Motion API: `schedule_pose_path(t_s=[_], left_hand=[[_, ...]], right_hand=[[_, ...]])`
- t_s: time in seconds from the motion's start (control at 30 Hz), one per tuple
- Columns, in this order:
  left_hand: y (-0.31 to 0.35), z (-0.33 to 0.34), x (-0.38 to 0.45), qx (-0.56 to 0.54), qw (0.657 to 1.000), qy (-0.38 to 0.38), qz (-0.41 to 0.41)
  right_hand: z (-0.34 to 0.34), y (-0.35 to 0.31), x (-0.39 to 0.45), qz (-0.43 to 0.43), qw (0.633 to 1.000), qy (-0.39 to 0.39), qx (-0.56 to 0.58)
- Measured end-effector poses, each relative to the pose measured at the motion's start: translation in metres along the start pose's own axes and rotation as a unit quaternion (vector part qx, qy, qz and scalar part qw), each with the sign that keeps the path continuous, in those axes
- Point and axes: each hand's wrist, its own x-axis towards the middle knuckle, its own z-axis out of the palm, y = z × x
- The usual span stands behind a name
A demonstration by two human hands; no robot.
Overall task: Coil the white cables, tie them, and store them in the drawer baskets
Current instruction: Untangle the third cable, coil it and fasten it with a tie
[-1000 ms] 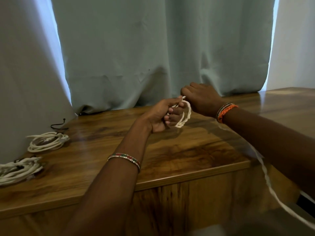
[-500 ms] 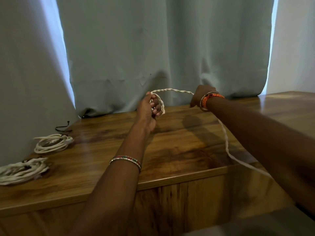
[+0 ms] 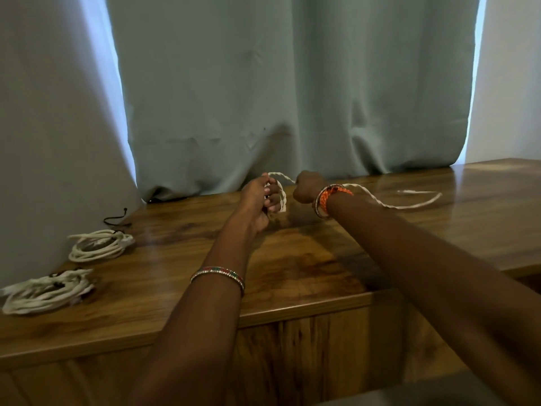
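My left hand (image 3: 259, 197) curls round the small coil of white twisted cable (image 3: 280, 194). Just beside it my right hand (image 3: 306, 187) pinches the run; the limp, light slack trails beyond my right fingers across the wooden top (image 3: 307, 259). I'd grip close to the coil.

The twisted cable (image 3: 392, 204) was white, the tabletop (image 3: 307, 259) streaked brown wood, the curtain (image 3: 292, 83) pale grey-green; an orange braided band (image 3: 328, 197) circled the right wrist.

Bare forearms, a beaded red-green-white bracelet (image 3: 218, 276) on the left wrist, orange braided bands (image 3: 328, 197) on the right.
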Motion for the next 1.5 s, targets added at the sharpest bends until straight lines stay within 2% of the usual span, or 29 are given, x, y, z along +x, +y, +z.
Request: schedule_pose_path(t_s=[0.13,0.2,0.3,0.4,0.53,0.7,0.97,1.07,1.13,1.2,1.33,1.5], left_hand=[[0.0,0.001,0.003,-0.003,1.0,0.01,0.019],[0.0,-0.002,0.007,-0.003,0.999,0.033,0.041],[-0.001,-0.008,0.011,0.004,0.997,0.057,0.05],[-0.003,-0.012,0.012,0.017,0.998,0.054,0.038],[-0.002,-0.015,0.011,0.015,0.998,0.041,0.035],[0.0,-0.015,0.01,0.028,0.999,0.032,0.029],[-0.007,-0.007,0.002,0.085,0.996,0.032,0.01],[-0.01,0.002,-0.004,0.145,0.989,0.04,0.012],[-0.014,0.008,-0.006,0.254,0.965,0.05,0.031],[-0.018,0.011,-0.009,0.343,0.938,0.028,0.039],[-0.019,0.01,-0.013,0.342,0.939,-0.012,0.019],[-0.016,0.008,-0.01,0.281,0.956,-0.068,-0.051]], right_hand=[[0.02,0.01,-0.01,-0.056,0.994,0.053,-0.074],[0.027,0.011,-0.018,-0.095,0.992,0.026,-0.085],[0.028,0.003,-0.035,-0.15,0.988,-0.021,-0.03],[0.032,-0.005,-0.052,-0.198,0.979,-0.015,-0.049],[0.031,-0.013,-0.072,-0.212,0.976,-0.007,-0.058],[0.027,-0.014,-0.094,-0.241,0.969,-0.038,0.041],[0.012,0.008,-0.108,-0.281,0.949,-0.075,0.12],[0.007,0.011,-0.109,-0.26,0.948,-0.089,0.16],[0.005,0.011,-0.108,-0.233,0.941,-0.109,0.219],[0.004,0.01,-0.105,-0.207,0.933,-0.121,0.268],[-0.009,0.013,-0.087,-0.254,0.944,-0.056,0.203],[-0.018,0.017,-0.065,-0.245,0.957,0.042,0.151]])
